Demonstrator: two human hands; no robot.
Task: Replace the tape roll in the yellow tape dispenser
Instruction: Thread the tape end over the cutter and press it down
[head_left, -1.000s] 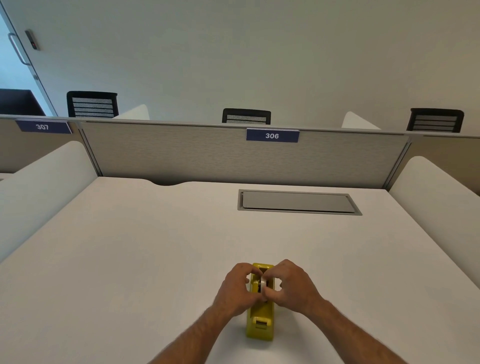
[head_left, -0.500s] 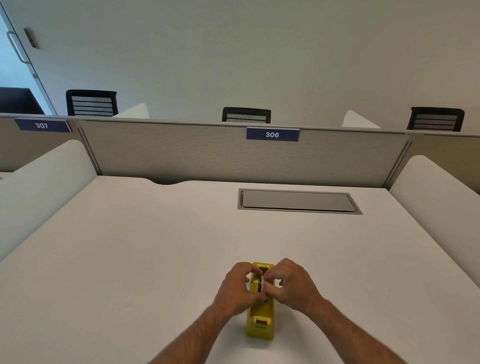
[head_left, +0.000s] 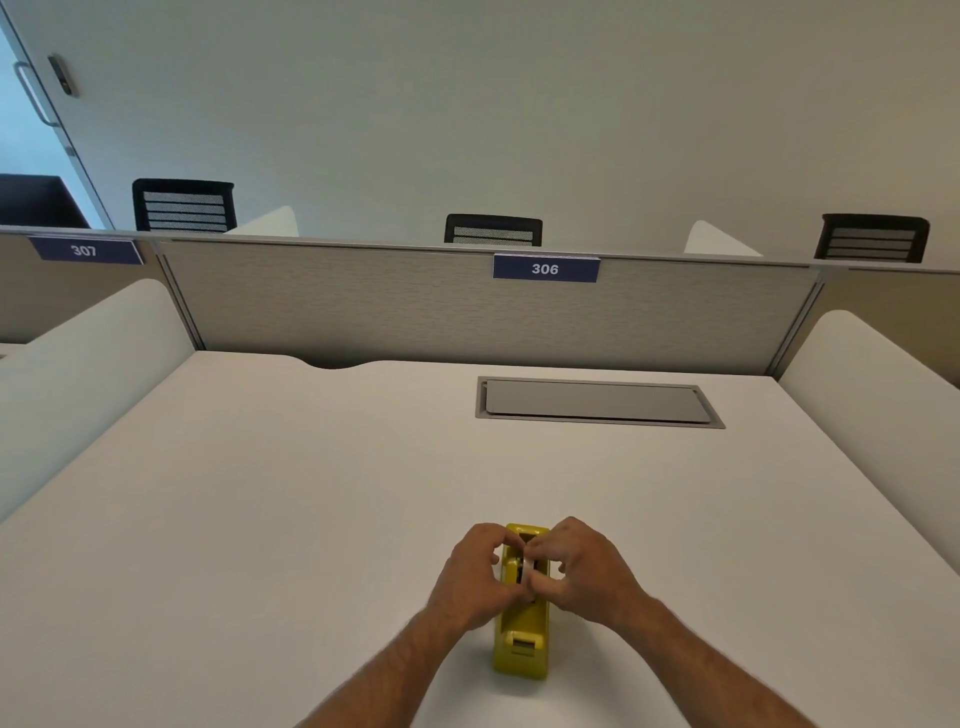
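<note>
The yellow tape dispenser (head_left: 522, 639) stands on the white desk (head_left: 270, 493) near the front edge, its cutter end towards me. A pale tape roll (head_left: 529, 569) sits in the dispenser's slot, only a thin edge of it visible between my fingers. My left hand (head_left: 475, 579) curls against the dispenser's left side, fingertips at the roll. My right hand (head_left: 582, 571) presses in from the right, thumb and fingers pinching the roll. Both hands hide most of the roll and the slot.
A grey flap cover (head_left: 597, 401) is set into the desk at the back right. A grey partition (head_left: 363, 306) with a "306" label (head_left: 545, 268) closes the far side. White side dividers (head_left: 88, 353) flank the desk. Black chair backs show beyond.
The roll has sunk lower into the dispenser's slot. Both hands stay on it, fingers shifting slightly; the dispenser has not moved.
</note>
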